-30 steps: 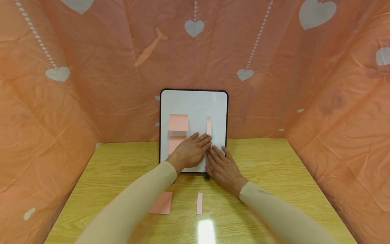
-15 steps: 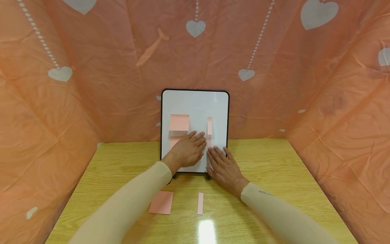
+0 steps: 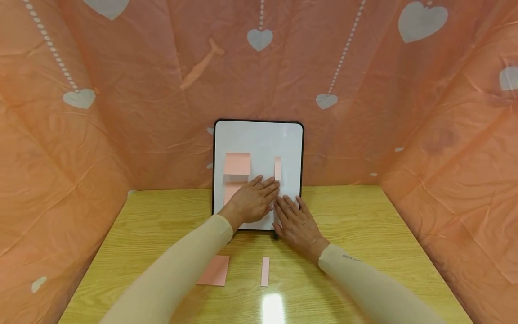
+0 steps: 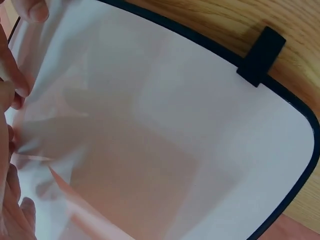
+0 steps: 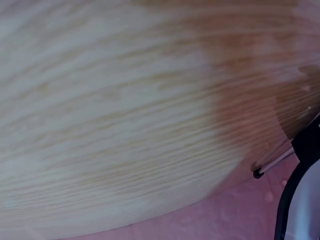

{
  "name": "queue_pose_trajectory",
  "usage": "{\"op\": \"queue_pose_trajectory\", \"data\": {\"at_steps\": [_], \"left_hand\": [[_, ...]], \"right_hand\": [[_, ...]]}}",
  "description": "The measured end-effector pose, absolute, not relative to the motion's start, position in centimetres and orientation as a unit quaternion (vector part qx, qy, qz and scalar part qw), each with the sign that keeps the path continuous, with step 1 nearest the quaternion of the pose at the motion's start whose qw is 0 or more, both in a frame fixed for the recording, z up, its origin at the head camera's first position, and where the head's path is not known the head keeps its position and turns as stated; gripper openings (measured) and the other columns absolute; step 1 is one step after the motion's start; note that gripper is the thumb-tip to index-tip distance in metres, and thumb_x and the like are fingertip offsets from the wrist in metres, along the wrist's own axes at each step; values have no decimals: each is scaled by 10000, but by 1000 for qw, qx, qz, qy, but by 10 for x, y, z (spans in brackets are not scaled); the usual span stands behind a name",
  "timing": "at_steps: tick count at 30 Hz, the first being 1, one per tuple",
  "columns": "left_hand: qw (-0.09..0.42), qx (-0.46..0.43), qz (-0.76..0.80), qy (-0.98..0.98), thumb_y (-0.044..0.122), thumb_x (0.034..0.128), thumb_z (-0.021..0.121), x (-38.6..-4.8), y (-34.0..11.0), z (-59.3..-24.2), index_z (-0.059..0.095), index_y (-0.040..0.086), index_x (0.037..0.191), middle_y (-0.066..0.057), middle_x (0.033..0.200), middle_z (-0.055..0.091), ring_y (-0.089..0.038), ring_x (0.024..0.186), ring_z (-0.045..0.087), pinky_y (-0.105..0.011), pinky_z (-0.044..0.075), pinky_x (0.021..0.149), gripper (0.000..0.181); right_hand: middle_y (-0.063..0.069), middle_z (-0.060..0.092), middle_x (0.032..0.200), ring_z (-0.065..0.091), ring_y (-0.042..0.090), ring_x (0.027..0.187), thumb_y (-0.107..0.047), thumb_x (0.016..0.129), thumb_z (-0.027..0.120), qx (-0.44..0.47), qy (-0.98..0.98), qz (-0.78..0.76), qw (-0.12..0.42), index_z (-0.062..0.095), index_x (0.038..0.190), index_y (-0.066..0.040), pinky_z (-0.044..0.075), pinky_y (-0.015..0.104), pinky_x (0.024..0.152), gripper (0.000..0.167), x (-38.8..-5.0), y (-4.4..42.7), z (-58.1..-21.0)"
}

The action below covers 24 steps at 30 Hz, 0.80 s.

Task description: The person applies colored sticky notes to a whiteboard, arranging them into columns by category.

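A small whiteboard (image 3: 259,137) with a black frame stands upright on the table. Across its lower middle lies my left hand (image 3: 252,200), fingers fairly straight, the tips just below a narrow pink sticky strip (image 3: 277,168). My right hand (image 3: 299,227) rests on the board's lower right, fingers extended, close beside the left fingertips. On the board's left are an upper square pink sticky note (image 3: 237,164) and a lower square note (image 3: 234,191), partly covered by the left hand. The left wrist view shows fingers (image 4: 17,82) at the board's left side; the right wrist view shows no hand clearly.
On the wooden table (image 3: 344,216) before the board lie a square pink note pad (image 3: 214,271), partly behind the left sleeve, and a narrow pink strip pad (image 3: 265,272). An orange cloth (image 3: 283,72) with white hearts surrounds the table. Black feet (image 4: 262,56) support the board.
My left hand slid slightly left, uncovering a second narrow strip below the first, then came back right over it. The right hand stays nearly still.
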<state>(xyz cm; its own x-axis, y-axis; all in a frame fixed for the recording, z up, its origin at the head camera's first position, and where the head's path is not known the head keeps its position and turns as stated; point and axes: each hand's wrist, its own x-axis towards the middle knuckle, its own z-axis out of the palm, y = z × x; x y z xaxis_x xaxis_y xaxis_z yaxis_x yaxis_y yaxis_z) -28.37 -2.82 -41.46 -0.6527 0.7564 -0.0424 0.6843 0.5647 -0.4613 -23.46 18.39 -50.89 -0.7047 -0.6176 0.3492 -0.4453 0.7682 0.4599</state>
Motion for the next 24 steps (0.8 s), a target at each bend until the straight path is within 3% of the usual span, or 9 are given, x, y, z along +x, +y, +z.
{"op": "queue_pose_trajectory", "data": {"at_steps": [9, 16, 24], "left_hand": [[112, -400, 213, -885, 360, 1144, 393, -279, -30, -420, 443, 122, 1619, -9, 1694, 393, -213, 1617, 267, -427, 219, 1333, 534], [84, -408, 201, -887, 384, 1162, 333, -280, -25, -424, 282, 134, 1681, -1, 1758, 224, -201, 1648, 130, -432, 116, 1353, 578], [91, -396, 221, -887, 394, 1154, 364, -279, -27, -426, 275, 151, 1685, 15, 1758, 224, -188, 1646, 145, -430, 134, 1351, 590]], "right_hand": [[80, 415, 1678, 339, 275, 1581, -484, 1106, 421, 293, -908, -163, 251, 429, 1616, -68, 242, 550, 1300, 658, -234, 185, -509], [78, 393, 1689, 338, 271, 1581, -497, 1110, 409, 288, -910, -172, 243, 416, 1626, -86, 258, 552, 1294, 660, -233, 182, -508], [73, 411, 1681, 352, 275, 1570, -502, 1096, 447, 287, -910, -171, 247, 443, 1612, -81, 265, 551, 1288, 666, -233, 182, -509]]}}
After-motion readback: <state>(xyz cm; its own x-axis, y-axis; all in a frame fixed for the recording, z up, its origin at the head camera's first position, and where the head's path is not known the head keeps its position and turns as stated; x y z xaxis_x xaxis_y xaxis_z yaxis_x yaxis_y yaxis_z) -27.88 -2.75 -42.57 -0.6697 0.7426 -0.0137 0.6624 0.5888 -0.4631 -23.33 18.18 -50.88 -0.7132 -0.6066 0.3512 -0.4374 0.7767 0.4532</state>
